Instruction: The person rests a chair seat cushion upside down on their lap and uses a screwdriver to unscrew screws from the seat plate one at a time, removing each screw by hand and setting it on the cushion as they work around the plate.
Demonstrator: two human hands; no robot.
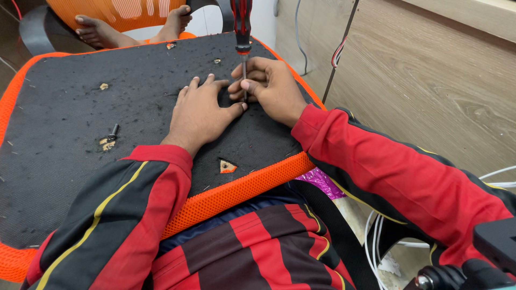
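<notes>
Both hands meet over the upper middle of the black fabric panel [80, 161], where the screwdriver [243, 43] stands nearly upright, its red and black handle toward twelve o'clock and its tip hidden among the fingers at six o'clock. The right hand [271, 88] pinches the bare shaft low down with thumb and fingertips, while the left hand [200, 113] lies flat on the panel just at nine o'clock of the tip, thumb touching the right hand. One loose bolt [113, 130] stands well apart toward nine o'clock.
</notes>
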